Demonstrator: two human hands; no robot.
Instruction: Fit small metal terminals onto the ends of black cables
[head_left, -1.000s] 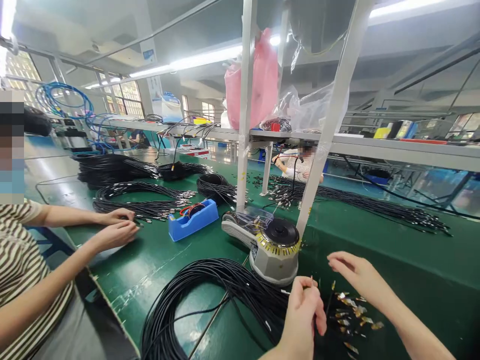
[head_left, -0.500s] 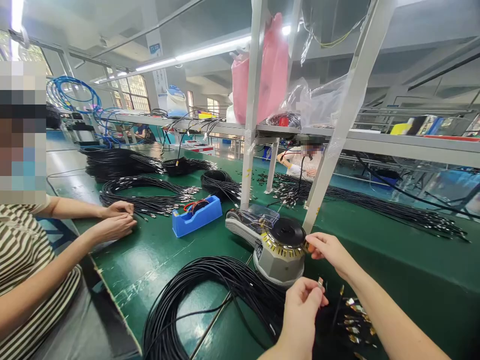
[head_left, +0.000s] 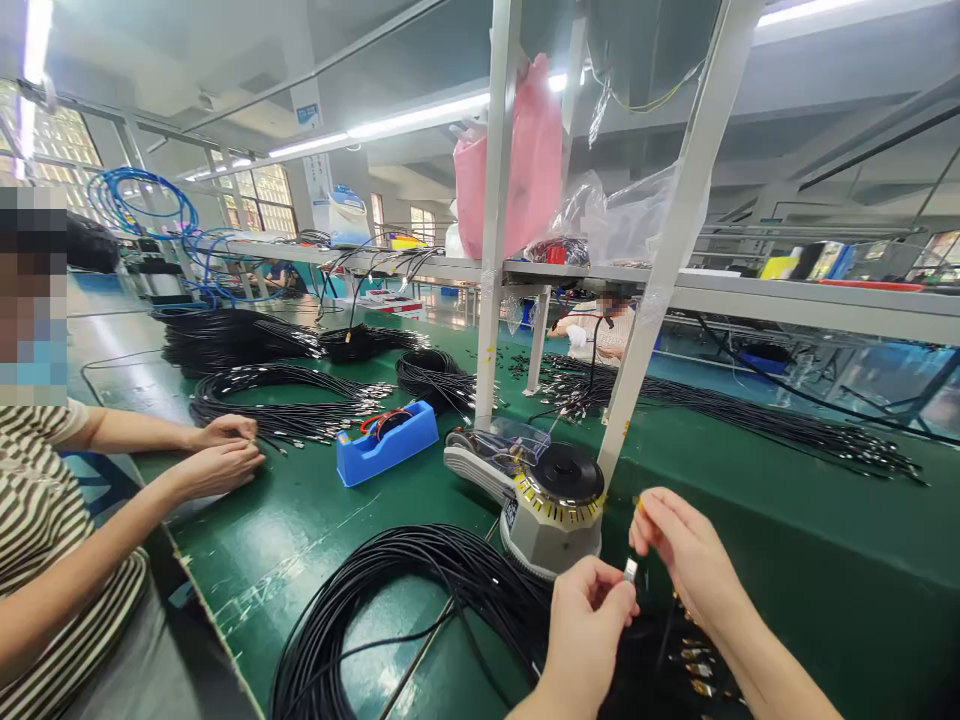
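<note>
My left hand (head_left: 583, 625) is closed in a pinch round a cable plug (head_left: 630, 570) whose bare metal end points up. Just above and to the right, my right hand (head_left: 679, 545) pinches a small piece of yellow tape (head_left: 638, 504) between its fingertips, apart from the plug. Behind both hands stands the round tape dispenser (head_left: 551, 535), with short yellow tape strips round its black disc. Beneath my right wrist lie several cable ends with metal plugs (head_left: 699, 670), partly hidden by it. A large coil of black cable (head_left: 322, 620) spreads to the left of my left hand.
A blue tape holder (head_left: 386, 448) sits left of the dispenser. White shelf posts (head_left: 491, 330) rise behind it. More black cable bundles (head_left: 232, 340) lie farther back. On the left, a co-worker's hands (head_left: 225, 455) are over the green table (head_left: 300, 510); another person sits behind the shelf.
My right hand has drawn away from the dispenser's disc, toward me, with a yellow tape piece now showing at its fingertips. My left hand still pinches the plug. The view has shifted slightly.
</note>
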